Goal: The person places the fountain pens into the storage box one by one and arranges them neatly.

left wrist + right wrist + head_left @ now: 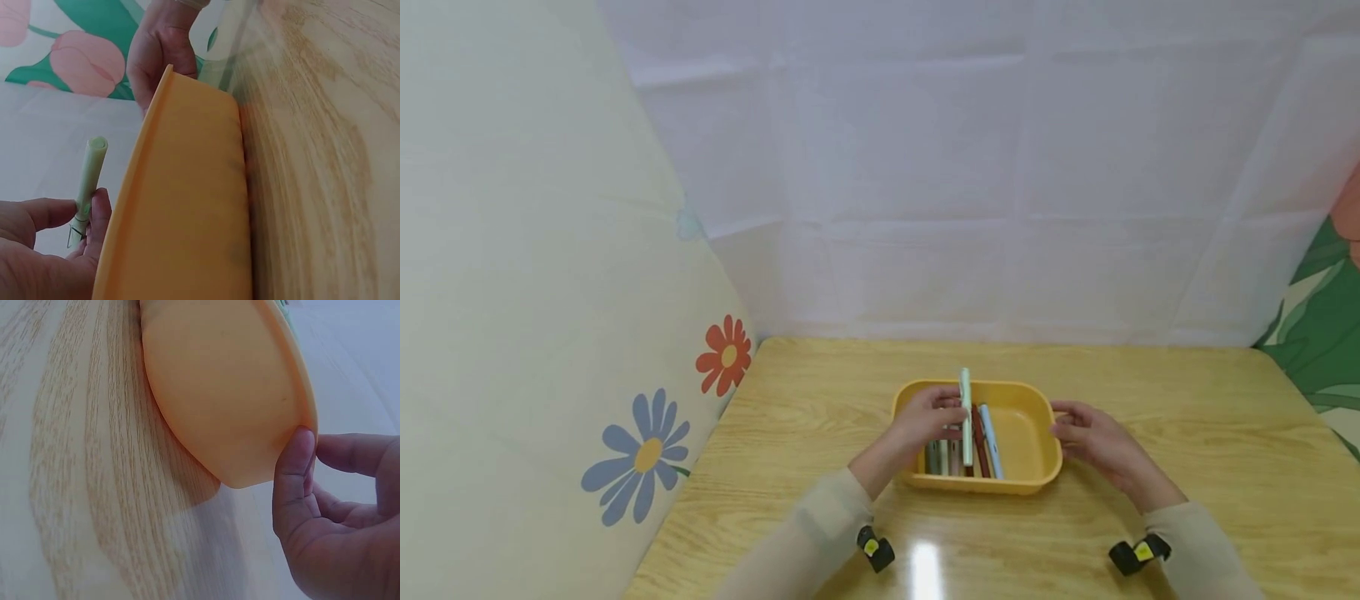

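My left hand (923, 421) pinches a pale green pen (966, 429) between thumb and fingers, above the left part of a yellow plastic tray (1026, 446). In the left wrist view the pen (92, 165) is tilted, with a wire-like clip near the fingers. Several pens lie side by side in the tray, among them a light blue pen (992, 442) and a dark red pen (981, 442); my left hand hides some of them. My right hand (1101, 448) pinches the tray's right rim, thumb outside, as the right wrist view shows.
The tray stands on a wood-grain table (820, 400). Behind the table hangs a white cloth (925, 167), and a flower-printed cloth (550, 292) runs along the left. Both wrists carry small black devices (876, 550).
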Available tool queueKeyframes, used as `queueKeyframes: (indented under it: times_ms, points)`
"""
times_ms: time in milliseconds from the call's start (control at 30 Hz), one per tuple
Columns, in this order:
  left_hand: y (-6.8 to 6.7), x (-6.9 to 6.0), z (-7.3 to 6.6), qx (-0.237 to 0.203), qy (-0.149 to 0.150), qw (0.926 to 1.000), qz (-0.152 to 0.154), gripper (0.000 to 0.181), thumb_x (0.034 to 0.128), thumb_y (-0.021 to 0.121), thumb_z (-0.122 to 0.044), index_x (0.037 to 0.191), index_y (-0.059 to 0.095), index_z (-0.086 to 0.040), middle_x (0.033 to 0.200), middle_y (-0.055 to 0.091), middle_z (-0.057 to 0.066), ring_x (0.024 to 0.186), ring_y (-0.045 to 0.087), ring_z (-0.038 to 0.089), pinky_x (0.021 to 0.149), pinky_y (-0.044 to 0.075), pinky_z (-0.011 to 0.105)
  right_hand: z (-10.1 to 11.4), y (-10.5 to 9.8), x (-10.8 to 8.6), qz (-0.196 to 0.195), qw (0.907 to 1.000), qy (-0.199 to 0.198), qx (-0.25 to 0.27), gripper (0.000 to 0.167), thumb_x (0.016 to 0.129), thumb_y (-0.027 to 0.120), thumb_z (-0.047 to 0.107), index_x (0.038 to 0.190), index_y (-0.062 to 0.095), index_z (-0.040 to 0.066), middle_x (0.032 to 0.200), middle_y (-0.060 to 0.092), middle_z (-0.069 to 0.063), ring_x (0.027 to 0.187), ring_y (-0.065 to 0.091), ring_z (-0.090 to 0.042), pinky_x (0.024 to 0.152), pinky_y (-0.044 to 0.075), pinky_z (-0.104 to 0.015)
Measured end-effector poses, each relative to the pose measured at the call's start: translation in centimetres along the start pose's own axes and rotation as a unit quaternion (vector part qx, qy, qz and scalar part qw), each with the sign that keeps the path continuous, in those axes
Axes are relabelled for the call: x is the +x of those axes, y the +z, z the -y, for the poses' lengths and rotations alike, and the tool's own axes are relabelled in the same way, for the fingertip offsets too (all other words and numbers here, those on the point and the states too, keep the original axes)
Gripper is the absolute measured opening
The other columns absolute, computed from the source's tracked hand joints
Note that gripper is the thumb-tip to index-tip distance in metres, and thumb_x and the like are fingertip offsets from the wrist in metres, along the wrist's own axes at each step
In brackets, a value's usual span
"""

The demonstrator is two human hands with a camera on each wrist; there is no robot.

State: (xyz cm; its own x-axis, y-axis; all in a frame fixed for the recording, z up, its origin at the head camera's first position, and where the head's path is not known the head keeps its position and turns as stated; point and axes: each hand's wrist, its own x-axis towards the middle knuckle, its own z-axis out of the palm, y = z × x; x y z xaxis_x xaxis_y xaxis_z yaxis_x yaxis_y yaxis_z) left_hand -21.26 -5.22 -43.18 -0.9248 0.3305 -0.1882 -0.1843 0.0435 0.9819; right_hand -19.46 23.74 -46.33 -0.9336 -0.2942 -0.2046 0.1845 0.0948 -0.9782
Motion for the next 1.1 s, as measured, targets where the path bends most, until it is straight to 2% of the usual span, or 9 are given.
queueKeyframes:
  times_ms: [267,767,1100]
  points:
    - [1.3,0.4,0.4,-0.013,-0.019,0.9997,-0.012,0.044,0.0969,0.061,0.000,0.137,0.049,0.010,0.122,0.061,0.022,0.092,0.066,0.019,0.088,0.059,0.042,0.0,0.0,-0.1,-0.001,1.0000,0.006,-0.004,0.062,0.103,0.056,0.010,0.151,0.025,-0.013,0.112,0.056,-0.009,0.091,0.061,-0.010,0.079,0.057,-0.028]
    - [3.0,1.4,1.2,-0.008,-0.043,0.9990,0.007,0.043,0.0959,0.062,0.002,0.136,0.049,0.010,0.114,0.063,0.017,0.087,0.067,0.022,0.082,0.061,0.041,-0.1,0.0,0.0,-0.004,1.0000,0.007,-0.003,0.062,0.102,0.055,0.009,0.151,0.025,-0.014,0.108,0.055,-0.007,0.088,0.060,-0.010,0.078,0.056,-0.027]
    - [4.3,1.9,1.5,0.002,-0.069,0.9976,-0.001,0.038,0.0927,0.065,0.005,0.129,0.053,0.010,0.105,0.063,0.014,0.079,0.065,0.018,0.075,0.062,0.037,0.1,0.0,0.1,-0.012,0.9997,0.018,-0.011,0.059,0.103,0.055,0.010,0.151,0.028,-0.012,0.108,0.056,-0.007,0.089,0.059,-0.010,0.078,0.056,-0.026]
